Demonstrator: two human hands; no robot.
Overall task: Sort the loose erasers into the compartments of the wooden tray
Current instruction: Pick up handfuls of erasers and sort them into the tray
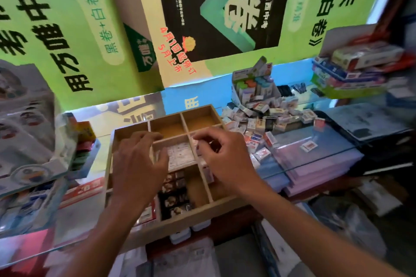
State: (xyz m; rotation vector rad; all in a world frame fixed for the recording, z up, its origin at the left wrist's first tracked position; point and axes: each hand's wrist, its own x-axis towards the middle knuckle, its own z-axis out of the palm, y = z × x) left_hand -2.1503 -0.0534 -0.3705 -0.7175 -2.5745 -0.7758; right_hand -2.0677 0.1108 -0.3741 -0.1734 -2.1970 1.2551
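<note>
Tray: wooden tray (225, 203) fills centre frame; I see its two upper compartments bare, the middle one packed with white erasers (180, 153), and a lower one holding dark-wrapped erasers (174, 193).
Pile: loose erasers (261, 119) lie heaped right of the tray, in the centre-right of the frame, spilling down toward a purple sheet (315, 164); a few strays sit apart on it.
Nearer hand: my right hand (225, 159) is plainly closer to the pile; the left hand (137, 164) is over the tray's left side, well apart from it.
Right fingers: curled, thumb and forefinger pinching what looks like a small white eraser (196, 144) over the divider beside the middle compartment; blur keeps me from being sure.
Left fingers: spread and loosely bent, hovering above the middle compartment's left edge, holding nothing I can see.
Direction: the white stack lies just left of and below the right fingertips.
Long axis: I cannot tell it on the pinched piece.
</note>
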